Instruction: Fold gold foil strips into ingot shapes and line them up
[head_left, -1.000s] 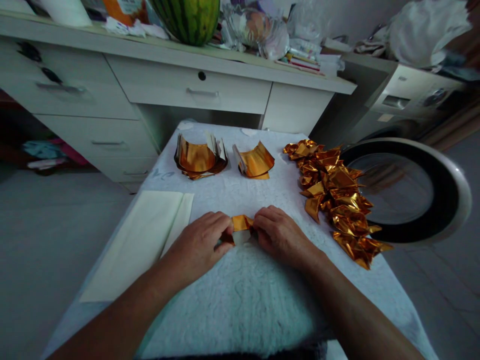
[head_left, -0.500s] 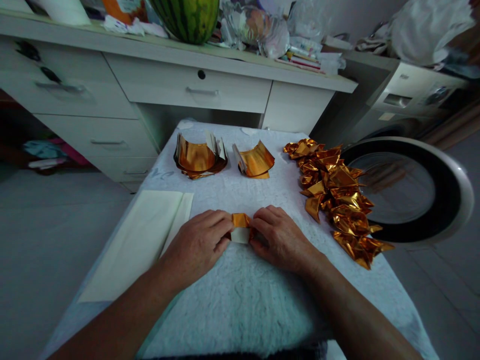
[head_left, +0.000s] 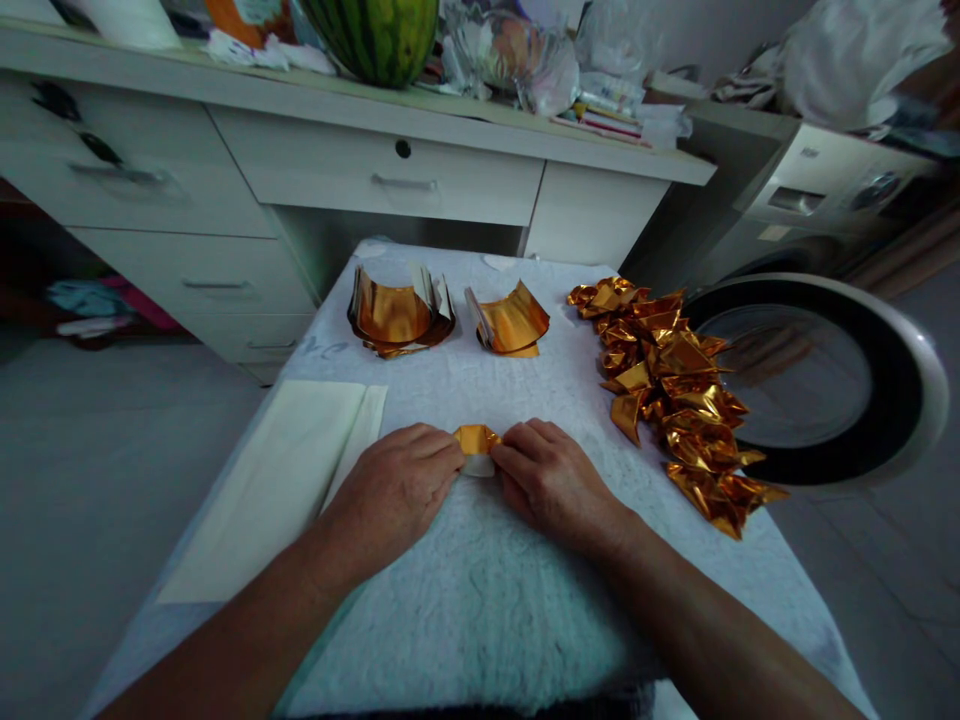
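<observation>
A small folded piece of gold foil paper (head_left: 475,439) with a pale underside is held between my two hands over the cloth-covered table (head_left: 480,610). My left hand (head_left: 405,490) pinches its left end, and my right hand (head_left: 551,480) grips its right end; the fingertips partly hide both ends. Beyond the hands stand a larger curved stack of gold foil sheets (head_left: 394,315) and a smaller curved stack (head_left: 517,320). Folded gold foil pieces (head_left: 675,380) lie heaped along the table's right side.
Pale folded paper (head_left: 262,490) lies beside my left forearm. White drawers (head_left: 405,180) stand behind the table, with a watermelon (head_left: 375,40) and plastic bags on top. An open round washing machine door (head_left: 900,380) borders the table's right edge.
The fingers have shifted slightly at the foil paper's ends. Its gold part now flares into a wider shape, and less of the pale part shows.
</observation>
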